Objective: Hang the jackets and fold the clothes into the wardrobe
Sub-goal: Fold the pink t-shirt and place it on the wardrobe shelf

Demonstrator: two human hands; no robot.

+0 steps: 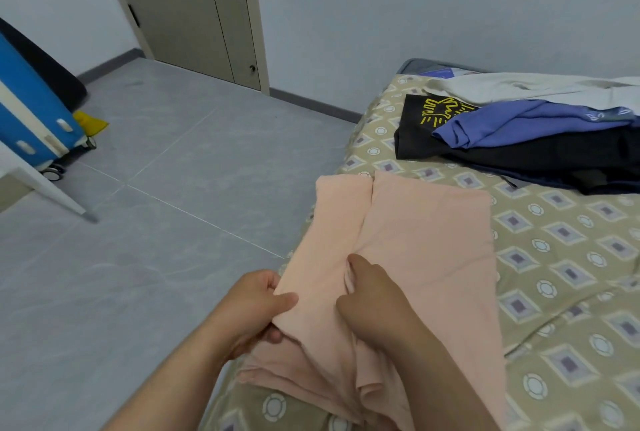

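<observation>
My left hand [256, 309] pinched the near left edge of the peach garment [426, 240], thumb on top. My right hand [374, 313] gripped a bunched fold just beside it, at the middle. The garment lay on the bed [571, 292], stretching away from both hands with its sides turned in to meet down the centre; I judged it half folded. Well beyond my right hand, a black printed shirt [420, 132], a blue top [519, 122], a white piece [526, 87] and dark clothing [561, 160] lay heaped, unfolded. I saw nothing hung or put away, so most of the job remained.
</observation>
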